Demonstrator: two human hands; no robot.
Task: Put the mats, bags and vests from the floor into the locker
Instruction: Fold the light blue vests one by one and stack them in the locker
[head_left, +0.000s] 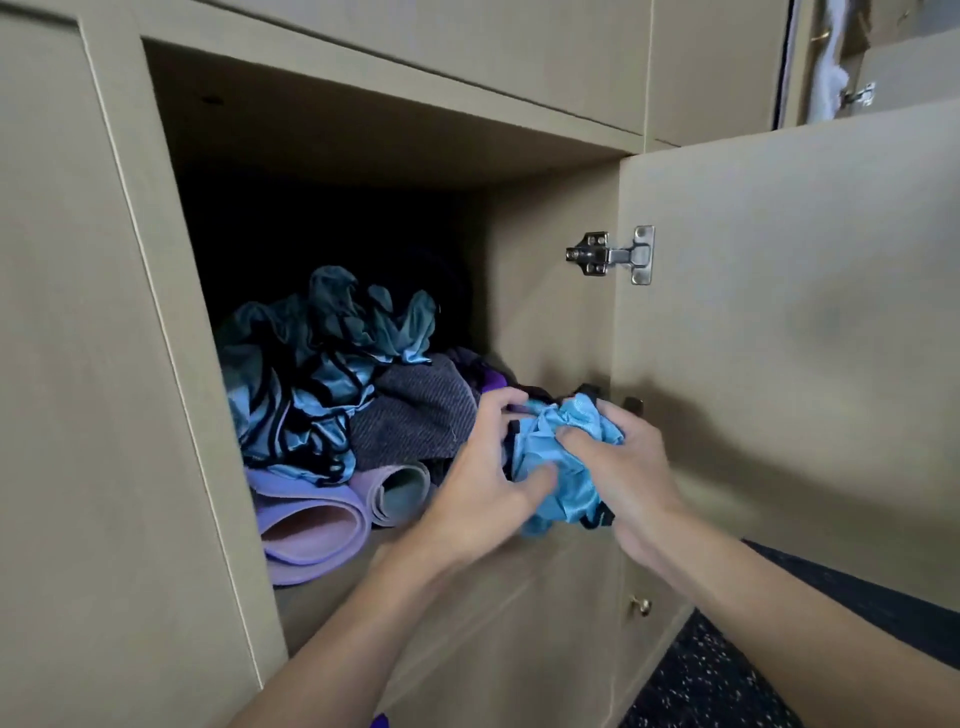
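Our left hand (485, 467) curls round the left side of a crumpled light-blue vest (561, 457), thumb pressed into the cloth. Our right hand (623, 467) grips the same bundle from the right, fingers dug into its folds. So both hands are clamped on this one vest. We hold it at the mouth of the locker (363, 130), in the front right corner, just beside the right inner wall. Black trim shows along the vest's lower edge.

Inside the open compartment, reading from the left, a large rolled purple mat (306, 530) lies on the shelf with its open end towards us. On top of it sits a heap of blue vests with black stripes (306, 374), piled high against the dark back of the locker. Just right of the big roll lies a smaller rolled mat (397, 491), touching it. Above that roll lies a grey woven fabric piece (421, 410); we cannot tell whether it is a bag. Further right a bit of purple cloth (491, 382) shows just behind our left fingers.

Right of our hands the locker door (779, 338) stands swung open, held by a metal hinge (613, 254). Below it we see a small brass knob (641, 605) on the lower cabinet front. At bottom right lies dark speckled floor (701, 686).
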